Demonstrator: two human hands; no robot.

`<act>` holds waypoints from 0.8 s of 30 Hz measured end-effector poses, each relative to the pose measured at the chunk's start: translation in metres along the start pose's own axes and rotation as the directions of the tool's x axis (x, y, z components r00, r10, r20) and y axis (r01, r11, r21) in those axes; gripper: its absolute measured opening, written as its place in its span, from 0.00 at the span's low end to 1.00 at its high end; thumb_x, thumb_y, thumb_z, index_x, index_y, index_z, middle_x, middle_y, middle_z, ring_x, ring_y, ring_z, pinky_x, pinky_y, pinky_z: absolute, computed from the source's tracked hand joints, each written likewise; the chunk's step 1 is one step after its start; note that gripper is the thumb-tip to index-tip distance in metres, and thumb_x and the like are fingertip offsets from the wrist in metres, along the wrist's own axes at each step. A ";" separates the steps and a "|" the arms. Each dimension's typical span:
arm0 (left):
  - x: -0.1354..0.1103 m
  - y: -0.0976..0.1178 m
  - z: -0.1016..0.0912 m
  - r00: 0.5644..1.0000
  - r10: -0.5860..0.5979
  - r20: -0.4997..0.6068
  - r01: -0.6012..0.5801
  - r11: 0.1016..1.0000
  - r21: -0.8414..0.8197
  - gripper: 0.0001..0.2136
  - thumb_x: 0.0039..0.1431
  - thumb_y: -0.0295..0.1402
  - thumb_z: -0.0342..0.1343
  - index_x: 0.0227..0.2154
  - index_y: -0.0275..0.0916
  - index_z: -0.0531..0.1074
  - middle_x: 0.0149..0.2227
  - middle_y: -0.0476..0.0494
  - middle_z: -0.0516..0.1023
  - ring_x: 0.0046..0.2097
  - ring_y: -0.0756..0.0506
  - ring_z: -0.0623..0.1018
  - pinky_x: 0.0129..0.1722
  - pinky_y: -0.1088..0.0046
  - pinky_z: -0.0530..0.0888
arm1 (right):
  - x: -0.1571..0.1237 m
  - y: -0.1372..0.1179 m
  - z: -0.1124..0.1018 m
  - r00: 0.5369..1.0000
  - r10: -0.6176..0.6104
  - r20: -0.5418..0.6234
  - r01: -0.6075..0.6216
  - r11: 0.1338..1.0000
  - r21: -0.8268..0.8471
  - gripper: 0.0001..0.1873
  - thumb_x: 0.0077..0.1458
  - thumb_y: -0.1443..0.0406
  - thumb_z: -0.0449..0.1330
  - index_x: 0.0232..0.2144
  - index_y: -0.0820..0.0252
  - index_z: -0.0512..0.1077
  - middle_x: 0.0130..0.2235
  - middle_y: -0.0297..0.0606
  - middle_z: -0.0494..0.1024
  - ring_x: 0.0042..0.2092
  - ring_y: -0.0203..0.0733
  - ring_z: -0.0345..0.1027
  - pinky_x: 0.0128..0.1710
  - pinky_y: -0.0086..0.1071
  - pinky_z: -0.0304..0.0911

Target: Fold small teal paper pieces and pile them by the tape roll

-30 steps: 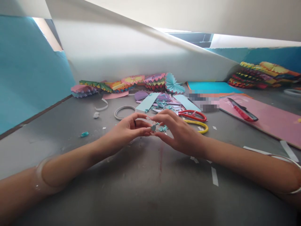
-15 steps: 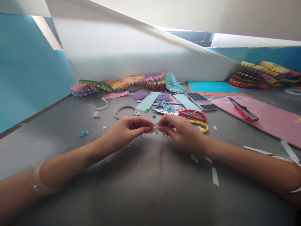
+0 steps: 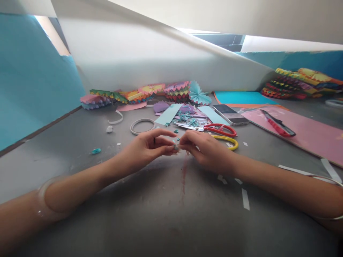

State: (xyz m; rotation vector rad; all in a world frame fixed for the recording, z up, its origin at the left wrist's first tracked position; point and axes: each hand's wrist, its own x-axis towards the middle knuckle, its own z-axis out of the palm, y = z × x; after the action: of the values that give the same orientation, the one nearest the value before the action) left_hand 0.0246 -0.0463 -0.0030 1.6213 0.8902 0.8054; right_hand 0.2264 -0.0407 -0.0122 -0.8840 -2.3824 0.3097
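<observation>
Over the grey table [image 3: 166, 214], my left hand [image 3: 146, 148] and my right hand [image 3: 203, 148] meet fingertip to fingertip. Between them they pinch a tiny teal paper piece [image 3: 176, 146]. The left index finger is raised and stretched out above the pinch; the thumb and other fingers close on the piece. My right hand's fingers are curled and pressed together on it from the other side. Just behind the hands lie small teal paper scraps [image 3: 187, 119].
Red-handled scissors [image 3: 218, 130] and yellow-handled scissors [image 3: 227, 141] lie right behind my right hand. A phone [image 3: 230, 114], a red cutter [image 3: 278, 124] on pink sheet [image 3: 308, 137], a tape ring [image 3: 142, 126] and folded paper fans [image 3: 150, 93] sit further back. White paper strips [image 3: 245, 198] lie nearer.
My right hand's fingers went from spread to pinched together on the teal piece. The left index finger has lifted off the pinch since half a second ago.
</observation>
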 end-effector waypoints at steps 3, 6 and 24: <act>0.000 0.000 0.001 1.000 0.002 0.011 -0.002 1.000 0.010 0.13 0.54 0.30 0.58 0.43 0.38 0.68 0.37 0.46 0.81 0.42 0.45 0.79 0.48 0.66 0.73 | 0.000 0.001 0.000 1.000 -0.015 0.005 0.015 1.000 -0.018 0.04 0.56 0.73 0.51 0.33 0.64 0.65 0.33 0.38 0.72 0.34 0.35 0.64 0.34 0.27 0.57; 0.001 -0.001 0.002 1.000 0.002 0.025 -0.002 1.000 0.005 0.15 0.53 0.29 0.59 0.43 0.38 0.67 0.37 0.45 0.80 0.42 0.45 0.79 0.48 0.65 0.73 | -0.001 0.001 0.000 1.000 -0.018 0.015 0.019 0.999 -0.047 0.04 0.56 0.72 0.51 0.32 0.64 0.66 0.33 0.39 0.72 0.35 0.36 0.64 0.34 0.29 0.57; 0.000 0.009 0.005 1.000 0.000 -0.020 0.000 1.000 0.008 0.20 0.52 0.27 0.59 0.47 0.39 0.61 0.33 0.47 0.80 0.38 0.47 0.79 0.39 0.72 0.73 | -0.002 -0.003 -0.008 0.992 0.093 0.080 -0.109 0.968 0.228 0.09 0.59 0.67 0.51 0.34 0.63 0.71 0.26 0.31 0.71 0.28 0.30 0.62 0.30 0.25 0.56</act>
State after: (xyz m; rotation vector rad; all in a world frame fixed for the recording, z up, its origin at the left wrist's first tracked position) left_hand 0.0301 -0.0494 0.0050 1.6231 0.9087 0.8208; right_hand 0.2306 -0.0441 -0.0052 -0.8975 -2.3076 0.6548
